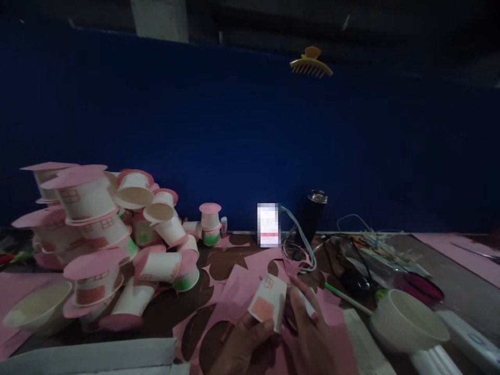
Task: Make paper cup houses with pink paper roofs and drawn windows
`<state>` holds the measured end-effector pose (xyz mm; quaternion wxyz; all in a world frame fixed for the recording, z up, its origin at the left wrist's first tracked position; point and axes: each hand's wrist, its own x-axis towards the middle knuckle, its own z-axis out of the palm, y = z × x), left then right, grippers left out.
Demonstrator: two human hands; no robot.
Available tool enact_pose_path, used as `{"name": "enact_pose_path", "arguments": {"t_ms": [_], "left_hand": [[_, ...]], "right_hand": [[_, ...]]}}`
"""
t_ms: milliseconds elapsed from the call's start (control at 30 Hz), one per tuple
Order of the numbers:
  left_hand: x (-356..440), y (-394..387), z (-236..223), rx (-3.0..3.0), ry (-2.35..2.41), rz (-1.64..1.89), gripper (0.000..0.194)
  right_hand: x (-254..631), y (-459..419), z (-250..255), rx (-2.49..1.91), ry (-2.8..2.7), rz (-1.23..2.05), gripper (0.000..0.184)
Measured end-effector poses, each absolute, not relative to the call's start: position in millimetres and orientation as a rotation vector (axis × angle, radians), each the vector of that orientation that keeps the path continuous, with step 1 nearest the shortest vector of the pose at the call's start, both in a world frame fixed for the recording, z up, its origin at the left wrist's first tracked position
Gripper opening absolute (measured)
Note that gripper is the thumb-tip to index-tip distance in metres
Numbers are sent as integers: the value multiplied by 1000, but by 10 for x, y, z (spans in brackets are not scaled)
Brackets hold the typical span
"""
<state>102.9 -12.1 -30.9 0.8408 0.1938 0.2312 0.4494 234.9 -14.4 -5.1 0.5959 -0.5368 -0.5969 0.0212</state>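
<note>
A white paper cup (274, 295) sits tilted in my left hand (246, 338), with my thumb and fingers closed around its lower part. A red-outlined window and a salmon-coloured patch are drawn on its side. Just right of the cup, my right hand (308, 328) is closed on a short white stick (309, 301) with a pinkish end; the fingers partly hide it, so its kind is unclear. Beneath both hands lie pink paper sheets (230, 294) with round holes cut out of them.
Paper cups with pink disc tops (86, 195) are piled at the left, near a pale bowl (39, 307). A lit phone (268, 225), a black bottle (310, 216) and cables stand at the back. To the right are a cream cup (408, 323) and a green-tipped stick (347, 298).
</note>
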Motion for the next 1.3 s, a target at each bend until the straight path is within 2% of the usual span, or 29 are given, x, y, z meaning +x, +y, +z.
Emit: {"name": "enact_pose_path", "arguments": {"t_ms": [167, 333, 600, 1067, 1300], "left_hand": [[1053, -119, -344, 387, 575, 994, 39], [1074, -54, -404, 486, 670, 1010, 39], [1057, -62, -364, 790, 673, 1029, 50], [1017, -153, -125, 798, 563, 985, 27], [1025, -158, -176, 851, 633, 978, 26]], "right_hand": [[2445, -227, -35, -1228, -1205, 173, 35], [2416, -333, -34, -1158, -1390, -2, 26], [2450, -336, 36, -1093, -1594, 157, 21], [2427, -343, 115, -1084, -1699, 28, 18], [2405, -334, 111, -1064, -1705, 33, 19]]}}
